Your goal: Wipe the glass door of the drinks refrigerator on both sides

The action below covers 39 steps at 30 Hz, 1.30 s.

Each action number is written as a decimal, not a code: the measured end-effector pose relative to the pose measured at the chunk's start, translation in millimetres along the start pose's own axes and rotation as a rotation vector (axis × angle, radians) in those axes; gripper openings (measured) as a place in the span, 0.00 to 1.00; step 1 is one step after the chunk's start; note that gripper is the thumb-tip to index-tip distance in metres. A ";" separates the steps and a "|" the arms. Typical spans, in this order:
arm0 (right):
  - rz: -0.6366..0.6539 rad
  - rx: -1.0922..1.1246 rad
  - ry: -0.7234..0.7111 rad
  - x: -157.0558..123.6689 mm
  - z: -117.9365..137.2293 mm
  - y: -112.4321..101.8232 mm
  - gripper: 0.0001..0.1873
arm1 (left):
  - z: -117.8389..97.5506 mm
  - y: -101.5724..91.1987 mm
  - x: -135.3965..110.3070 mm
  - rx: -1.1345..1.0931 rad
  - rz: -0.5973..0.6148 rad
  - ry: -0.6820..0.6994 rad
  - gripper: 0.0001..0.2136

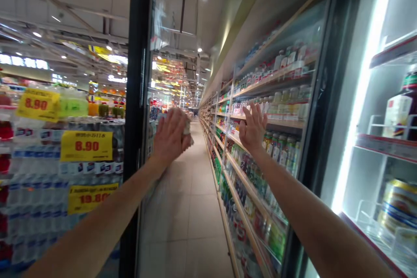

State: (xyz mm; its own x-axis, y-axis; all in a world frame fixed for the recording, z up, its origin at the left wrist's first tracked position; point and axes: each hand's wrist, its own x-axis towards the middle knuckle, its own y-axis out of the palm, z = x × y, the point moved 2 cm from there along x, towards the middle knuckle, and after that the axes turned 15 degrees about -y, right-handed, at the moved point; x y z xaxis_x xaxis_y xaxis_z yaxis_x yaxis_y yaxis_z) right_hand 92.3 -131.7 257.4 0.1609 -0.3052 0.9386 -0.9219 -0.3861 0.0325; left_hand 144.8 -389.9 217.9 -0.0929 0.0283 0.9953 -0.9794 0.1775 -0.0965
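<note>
I stand at an open cooler in a shop aisle. My left hand (171, 135) is stretched forward, fingers wrapped round a small pale object (186, 127) that I cannot make out, just right of the glass door's black frame (135, 108). My right hand (252, 127) is raised with its fingers spread, holding nothing, in front of the glass of the neighbouring cooler door (283, 95). Behind that glass stand rows of bottled drinks (282, 145).
Stacked packs of bottled water (65, 182) with yellow price tags (86, 145) fill the left. The lit cooler interior on the right holds a dark bottle (402, 110) and a can (399, 206) on wire shelves. A tiled aisle floor (195, 208) runs ahead between shelves.
</note>
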 end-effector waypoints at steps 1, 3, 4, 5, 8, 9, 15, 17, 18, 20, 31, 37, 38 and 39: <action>-0.004 0.005 -0.002 -0.1 -0.2 0.2 0.24 | 5.7 -2.1 7.8 -0.012 -0.045 -0.075 0.28; -0.012 0.016 -0.008 -0.5 -0.6 0.5 0.24 | 2.2 -0.5 5.0 -0.032 -0.054 -0.073 0.29; -0.017 0.022 -0.011 -0.7 -0.9 0.6 0.24 | -6.0 2.9 -4.8 -0.035 -0.010 0.004 0.28; -0.021 0.026 -0.015 -1.0 -1.3 0.7 0.24 | -16.3 7.0 -18.3 -0.035 0.049 0.112 0.28; -0.028 0.034 -0.030 -1.7 -2.2 0.9 0.24 | -41.3 16.1 -57.0 -0.036 0.229 0.496 0.26; -0.028 0.037 -0.034 -2.0 -2.4 0.9 0.24 | -42.3 16.2 -61.2 -0.038 0.254 0.570 0.25; -0.057 0.049 -0.041 -2.5 -2.3 1.0 0.23 | 12.8 -3.6 7.6 -0.008 -0.018 0.022 0.27; -0.059 0.048 -0.038 -2.3 -2.2 0.9 0.23 | 16.1 -4.2 15.1 -0.020 -0.053 -0.055 0.27; -0.056 0.047 -0.038 -2.3 -2.2 0.8 0.24 | 10.2 -1.8 10.0 -0.024 -0.027 -0.018 0.27; -0.052 0.043 -0.039 -2.4 -2.1 0.6 0.24 | -11.9 6.2 -13.9 -0.026 0.079 0.163 0.27; -0.074 0.062 -0.047 -3.0 -1.8 -0.4 0.23 | -2.2 0.3 9.3 0.023 0.069 0.164 0.26; -0.108 0.135 -0.023 -2.8 -3.2 -3.5 0.25 | -53.6 14.6 -27.6 -0.029 0.203 0.424 0.25; -0.108 0.147 -0.023 -3.2 -4.1 -4.1 0.26 | -63.7 17.8 -33.7 -0.036 0.230 0.505 0.25; -0.109 0.161 -0.025 -3.8 -5.1 -4.8 0.26 | -70.1 20.0 -34.6 -0.041 0.243 0.555 0.25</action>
State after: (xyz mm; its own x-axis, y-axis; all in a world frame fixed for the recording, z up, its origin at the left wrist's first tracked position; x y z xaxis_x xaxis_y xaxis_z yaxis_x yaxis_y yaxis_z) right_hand 94.3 -124.2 255.5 0.2673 -0.2751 0.9235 -0.8307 -0.5515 0.0761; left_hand 141.0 -318.4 180.7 -0.1949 0.5796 0.7913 -0.9330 0.1392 -0.3318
